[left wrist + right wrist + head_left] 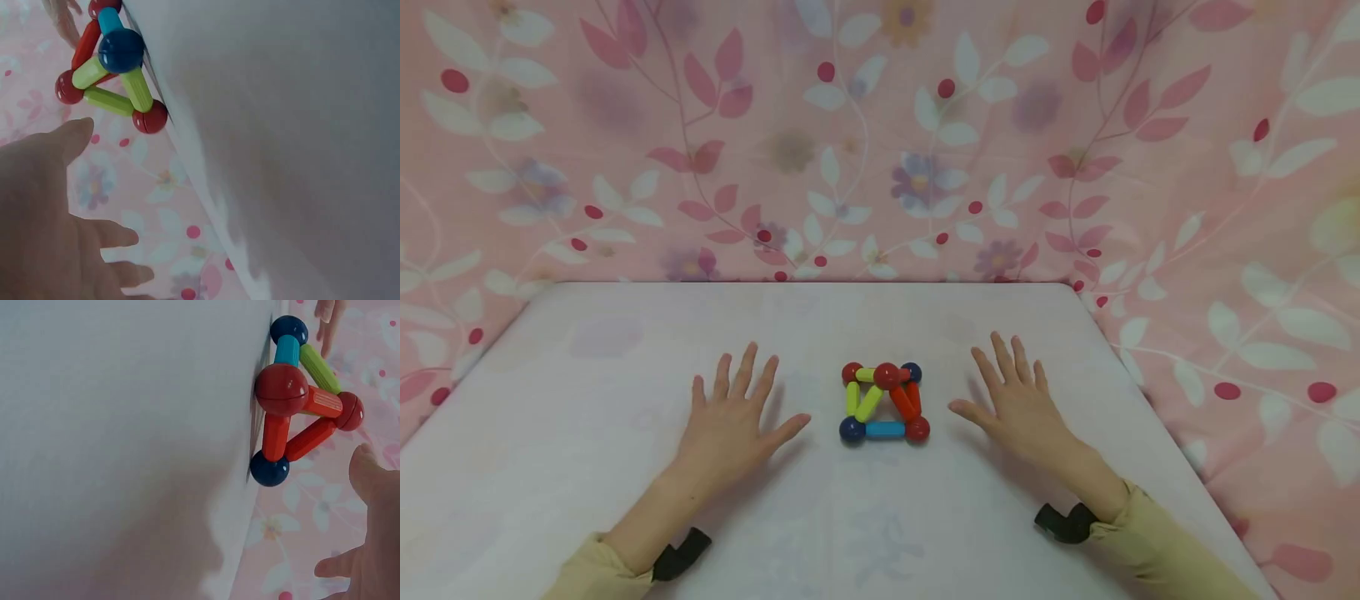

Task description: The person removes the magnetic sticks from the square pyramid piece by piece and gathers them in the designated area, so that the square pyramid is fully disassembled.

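A pyramid built of toy rods and balls stands on the white table between the hands. Red and dark blue balls form its corners; one red ball is its top. The rods are yellow-green, red and light blue. To its left, my left hand has its fingers spread and touches nothing. On the other side my right hand is likewise spread, apart from the pyramid. Each wrist view shows the pyramid beyond the thumb, with a gap between.
A white cloth covers the table. Behind it and along the sides hangs a pink floral curtain. A black wrist strap shows below the left hand, and another black strap below the right.
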The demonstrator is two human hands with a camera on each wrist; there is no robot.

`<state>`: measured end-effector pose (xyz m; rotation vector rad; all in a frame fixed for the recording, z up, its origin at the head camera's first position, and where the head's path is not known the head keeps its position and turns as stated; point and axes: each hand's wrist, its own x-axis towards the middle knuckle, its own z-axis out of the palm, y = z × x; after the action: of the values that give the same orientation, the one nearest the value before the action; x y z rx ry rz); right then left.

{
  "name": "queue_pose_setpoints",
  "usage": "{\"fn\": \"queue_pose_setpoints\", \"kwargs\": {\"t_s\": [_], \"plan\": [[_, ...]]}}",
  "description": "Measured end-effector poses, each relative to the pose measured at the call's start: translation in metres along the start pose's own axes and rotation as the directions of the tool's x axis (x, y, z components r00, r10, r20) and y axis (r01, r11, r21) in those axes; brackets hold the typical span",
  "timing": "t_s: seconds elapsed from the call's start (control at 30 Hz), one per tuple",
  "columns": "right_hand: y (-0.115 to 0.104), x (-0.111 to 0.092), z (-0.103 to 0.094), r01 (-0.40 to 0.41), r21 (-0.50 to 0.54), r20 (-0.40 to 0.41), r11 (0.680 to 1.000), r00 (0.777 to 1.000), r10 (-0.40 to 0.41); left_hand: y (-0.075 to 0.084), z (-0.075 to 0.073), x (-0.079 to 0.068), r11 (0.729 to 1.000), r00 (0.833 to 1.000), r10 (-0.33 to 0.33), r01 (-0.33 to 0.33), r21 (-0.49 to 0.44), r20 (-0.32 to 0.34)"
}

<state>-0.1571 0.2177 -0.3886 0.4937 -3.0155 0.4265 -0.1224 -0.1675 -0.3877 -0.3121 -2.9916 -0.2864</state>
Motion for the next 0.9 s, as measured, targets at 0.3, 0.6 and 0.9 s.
{"fn": "queue_pose_setpoints", "kwargs": {"t_s": [0.3,0.6,0.9], "plan": [[-0.03,0.012,0.003,0.091,0.257,0.006,0.962,0.995,-0.096,0.026,0.006,0.009,0.968,0.99,0.049,-0.014,-0.252,0.133],[-0.048,0.033,0.006,0.25,0.362,-0.099,0.898,0.968,-0.23,0.033,0.017,0.026,0.844,0.982,0.051,0.056,-0.533,0.184],[-0.067,0.054,0.005,0.438,0.356,-0.168,0.826,0.899,-0.404,0.039,0.024,0.045,0.781,0.966,0.138,0.031,-0.624,0.22]]}}
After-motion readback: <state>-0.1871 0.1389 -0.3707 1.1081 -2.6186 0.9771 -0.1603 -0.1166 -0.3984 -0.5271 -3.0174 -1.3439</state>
